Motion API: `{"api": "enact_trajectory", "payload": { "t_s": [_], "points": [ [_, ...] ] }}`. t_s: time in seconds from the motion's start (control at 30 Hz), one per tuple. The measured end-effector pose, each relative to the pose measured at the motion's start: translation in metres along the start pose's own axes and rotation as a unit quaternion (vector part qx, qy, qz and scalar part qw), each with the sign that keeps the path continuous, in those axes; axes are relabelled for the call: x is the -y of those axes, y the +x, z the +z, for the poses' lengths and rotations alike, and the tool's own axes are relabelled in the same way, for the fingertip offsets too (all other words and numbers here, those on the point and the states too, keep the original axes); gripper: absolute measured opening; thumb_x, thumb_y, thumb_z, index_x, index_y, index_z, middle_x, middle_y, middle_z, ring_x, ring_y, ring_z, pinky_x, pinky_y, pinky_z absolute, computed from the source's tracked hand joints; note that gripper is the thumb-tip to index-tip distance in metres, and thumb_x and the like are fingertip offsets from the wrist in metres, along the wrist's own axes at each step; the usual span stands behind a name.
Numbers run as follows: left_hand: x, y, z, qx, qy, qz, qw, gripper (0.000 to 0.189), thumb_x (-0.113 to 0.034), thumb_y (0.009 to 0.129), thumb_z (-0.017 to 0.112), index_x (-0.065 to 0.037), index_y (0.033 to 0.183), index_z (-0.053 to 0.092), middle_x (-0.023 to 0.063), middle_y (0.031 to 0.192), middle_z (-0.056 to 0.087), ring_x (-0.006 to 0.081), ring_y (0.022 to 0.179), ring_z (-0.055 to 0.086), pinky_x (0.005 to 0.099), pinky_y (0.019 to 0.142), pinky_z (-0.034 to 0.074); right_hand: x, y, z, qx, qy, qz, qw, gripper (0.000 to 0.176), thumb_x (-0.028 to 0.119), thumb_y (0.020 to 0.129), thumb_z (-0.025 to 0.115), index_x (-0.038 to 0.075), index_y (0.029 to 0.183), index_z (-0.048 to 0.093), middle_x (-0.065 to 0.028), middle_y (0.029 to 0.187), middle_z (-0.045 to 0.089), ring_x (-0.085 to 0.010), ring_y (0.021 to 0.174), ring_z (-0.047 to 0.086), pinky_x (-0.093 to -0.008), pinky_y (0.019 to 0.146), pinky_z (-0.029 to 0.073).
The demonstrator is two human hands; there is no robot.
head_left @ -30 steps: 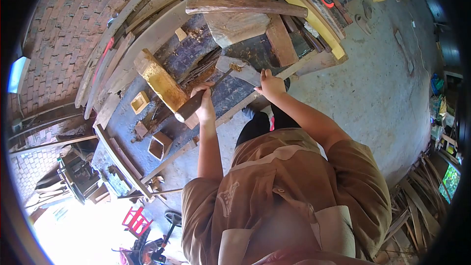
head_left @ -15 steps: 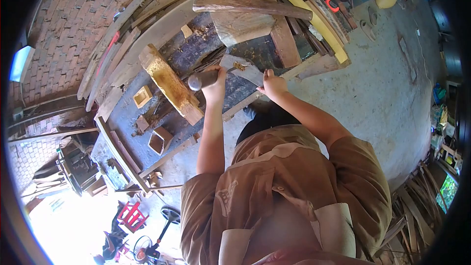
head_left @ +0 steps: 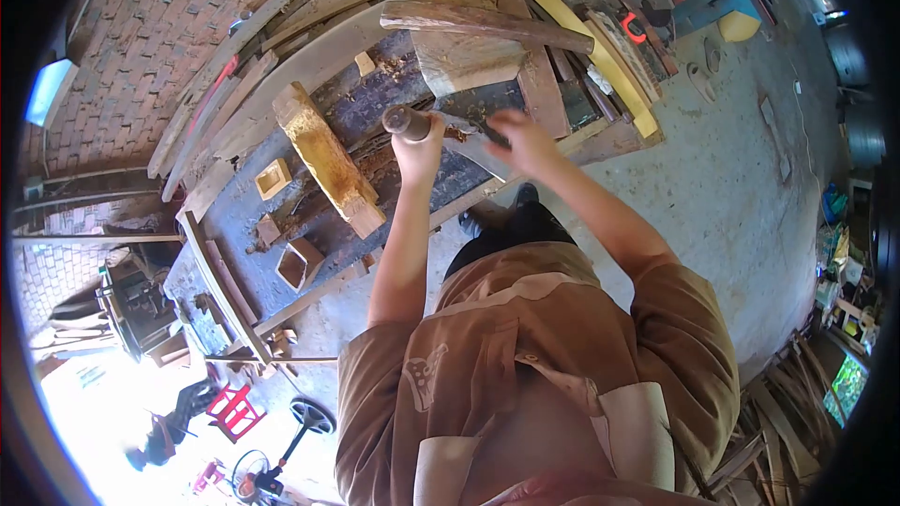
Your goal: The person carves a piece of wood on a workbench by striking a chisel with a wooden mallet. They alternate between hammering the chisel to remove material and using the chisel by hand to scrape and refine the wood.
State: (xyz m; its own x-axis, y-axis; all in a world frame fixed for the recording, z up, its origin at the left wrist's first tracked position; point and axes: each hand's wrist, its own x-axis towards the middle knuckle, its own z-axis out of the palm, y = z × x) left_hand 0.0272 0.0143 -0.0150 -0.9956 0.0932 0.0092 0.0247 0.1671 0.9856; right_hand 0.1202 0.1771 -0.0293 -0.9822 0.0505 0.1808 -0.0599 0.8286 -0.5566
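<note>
Just right of the yellowish timber block (head_left: 323, 155) on the workbench (head_left: 239, 225), the left hand (head_left: 419, 148) is clamped round a wooden-handled tool (head_left: 405, 122). Further right of that block, the blurred right hand (head_left: 525, 141) lies on a grey wood piece (head_left: 473, 145), though I cannot tell whether it grips the piece. The two hands are apart.
</note>
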Motion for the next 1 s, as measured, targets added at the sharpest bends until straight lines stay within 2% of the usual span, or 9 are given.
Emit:
{"api": "enact_trajectory", "payload": {
  "t_s": [0.13, 0.27, 0.33, 0.37, 0.47, 0.53, 0.6, 0.83, 1.0],
  "points": [
    [-0.002, 0.0, 0.005, -0.006, -0.006, 0.003, 1.0, 0.012, -0.009, 0.068, 0.063, -0.001, 0.065, 0.056, 0.0033, 0.06, 0.057, 0.0083, 0.057, 0.054, 0.0247, 0.056, 0.044, 0.002, 0.07, -0.068, -0.196, -0.122, -0.083, 0.969, 0.046, 0.038, 0.075, 0.061, 0.006, 0.107, 0.055, -0.0123, 0.11, 0.053, -0.0286, 0.097, 0.053, -0.0381, 0.08, 0.045],
    [-0.01, -0.002, 0.007, -0.017, 0.029, 0.001, 0.999, 0.016, -0.013, 0.068, 0.063, -0.001, 0.062, 0.056, 0.0038, 0.056, 0.056, 0.0094, 0.054, 0.054, 0.0255, 0.053, 0.044, -0.026, 0.12, -0.066, -0.215, -0.284, -0.028, 0.934, 0.057, 0.045, 0.075, 0.059, 0.007, 0.116, 0.048, -0.0116, 0.112, 0.053, -0.0279, 0.104, 0.05, -0.0436, 0.082, 0.043],
    [-0.017, -0.005, 0.006, -0.003, 0.051, -0.007, 0.999, 0.019, -0.016, 0.069, 0.063, -0.001, 0.06, 0.056, 0.0046, 0.054, 0.056, 0.0107, 0.052, 0.055, 0.0263, 0.052, 0.044, -0.03, 0.132, -0.059, -0.161, -0.353, 0.011, 0.922, 0.066, 0.052, 0.074, 0.057, 0.008, 0.121, 0.043, -0.0131, 0.113, 0.052, -0.0295, 0.102, 0.052, -0.0481, 0.079, 0.043],
    [-0.02, -0.006, 0.004, 0.02, 0.063, -0.036, 0.997, 0.012, -0.012, 0.069, 0.063, -0.001, 0.067, 0.058, 0.0032, 0.063, 0.058, 0.0092, 0.06, 0.053, 0.0252, 0.058, 0.044, -0.037, 0.14, -0.063, 0.039, -0.289, 0.105, 0.951, 0.068, 0.055, 0.071, 0.058, 0.003, 0.114, 0.047, -0.0161, 0.112, 0.052, -0.0297, 0.097, 0.054, -0.0446, 0.077, 0.045],
    [-0.011, -0.006, 0.004, -0.014, 0.043, 0.025, 0.999, 0.019, -0.017, 0.068, 0.064, 0.0, 0.062, 0.057, 0.0054, 0.054, 0.057, 0.0112, 0.053, 0.056, 0.0263, 0.052, 0.044, -0.03, 0.154, -0.075, 0.155, -0.235, 0.165, 0.945, 0.065, 0.054, 0.07, 0.059, 0.0, 0.105, 0.05, -0.0181, 0.106, 0.054, -0.0289, 0.093, 0.057, -0.0406, 0.075, 0.047],
    [-0.016, -0.008, -0.002, 0.011, 0.019, 0.033, 0.999, 0.016, -0.013, 0.067, 0.068, 0.0, 0.068, 0.059, 0.0055, 0.062, 0.059, 0.0103, 0.059, 0.056, 0.0253, 0.056, 0.045, -0.028, 0.15, -0.078, 0.135, -0.243, 0.14, 0.95, 0.061, 0.051, 0.069, 0.061, -0.002, 0.097, 0.051, -0.0177, 0.099, 0.058, -0.0284, 0.09, 0.058, -0.0375, 0.074, 0.047],
    [-0.027, -0.01, -0.01, 0.023, -0.069, 0.134, 0.988, 0.018, -0.007, 0.067, 0.071, 0.0, 0.078, 0.059, 0.0045, 0.072, 0.059, 0.0089, 0.065, 0.055, 0.0234, 0.059, 0.045, -0.029, 0.148, -0.078, 0.126, -0.254, 0.103, 0.953, 0.06, 0.049, 0.07, 0.062, -0.002, 0.099, 0.05, -0.0175, 0.095, 0.059, -0.0298, 0.087, 0.059, -0.038, 0.074, 0.047],
    [-0.038, -0.005, -0.028, 0.005, -0.147, 0.082, 0.986, 0.019, 0.0, 0.068, 0.068, -0.003, 0.069, 0.05, 0.0005, 0.068, 0.054, 0.0054, 0.06, 0.048, 0.0202, 0.055, 0.041, -0.003, 0.144, -0.101, 0.161, -0.233, 0.185, 0.941, 0.055, 0.044, 0.07, 0.062, -0.002, 0.1, 0.052, -0.0167, 0.099, 0.059, -0.0272, 0.089, 0.059, -0.0357, 0.076, 0.047],
    [-0.014, 0.003, -0.038, 0.012, -0.128, 0.073, 0.989, 0.016, 0.005, 0.071, 0.062, -0.004, 0.072, 0.048, 0.0044, 0.069, 0.056, 0.0102, 0.06, 0.054, 0.0225, 0.057, 0.045, 0.037, 0.129, -0.139, 0.146, -0.168, 0.088, 0.971, 0.066, 0.048, 0.068, 0.064, -0.006, 0.103, 0.049, -0.0209, 0.094, 0.059, -0.0314, 0.086, 0.058, -0.0344, 0.074, 0.045]
  ]
}}
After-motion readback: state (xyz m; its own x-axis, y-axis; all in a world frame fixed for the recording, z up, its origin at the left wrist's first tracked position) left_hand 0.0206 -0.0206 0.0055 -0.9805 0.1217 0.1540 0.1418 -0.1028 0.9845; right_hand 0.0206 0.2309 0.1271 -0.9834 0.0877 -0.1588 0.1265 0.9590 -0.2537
